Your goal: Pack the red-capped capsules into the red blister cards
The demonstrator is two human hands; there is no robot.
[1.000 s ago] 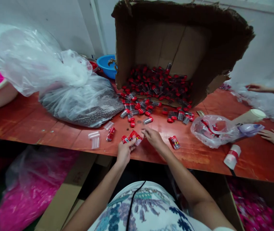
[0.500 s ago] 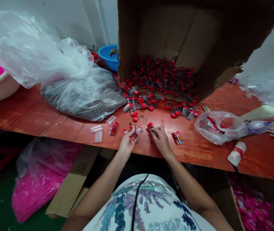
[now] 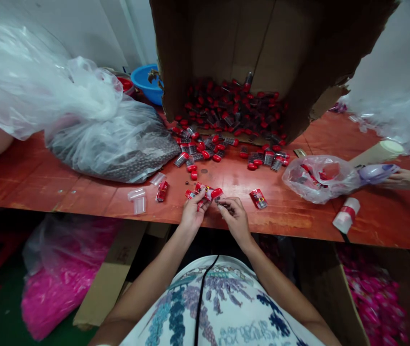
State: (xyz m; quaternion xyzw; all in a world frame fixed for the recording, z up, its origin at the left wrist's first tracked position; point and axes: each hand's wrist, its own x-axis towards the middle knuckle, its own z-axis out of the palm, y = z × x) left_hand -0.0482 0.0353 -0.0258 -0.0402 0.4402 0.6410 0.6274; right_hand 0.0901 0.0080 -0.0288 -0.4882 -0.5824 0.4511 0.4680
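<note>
My left hand (image 3: 193, 211) is closed on several small red printed labels (image 3: 202, 187), pinched between thumb and fingers. Close beside it, my right hand (image 3: 234, 218) is closed round a small clear bottle of dark beads with a red cap (image 3: 216, 193); the cap points up and left, against the labels. My fingers hide much of the bottle. A red label packet (image 3: 259, 199) lies to the right of my hands. To the left are a red-wrapped bottle (image 3: 162, 191) and empty clear tubes (image 3: 139, 204).
A large cardboard box (image 3: 280, 38) holds many red-capped bottles, some spilling onto the red table (image 3: 93, 197). A plastic bag of dark beads (image 3: 118, 149) sits at left. At right, another person's hand (image 3: 406, 180) grips a purple object (image 3: 378, 174) beside a clear bag (image 3: 320, 178).
My right hand has moved left, bringing the red-capped bottle up to the labels in my left hand. The other person's hand has taken hold of the purple object. The view has shifted slightly.
</note>
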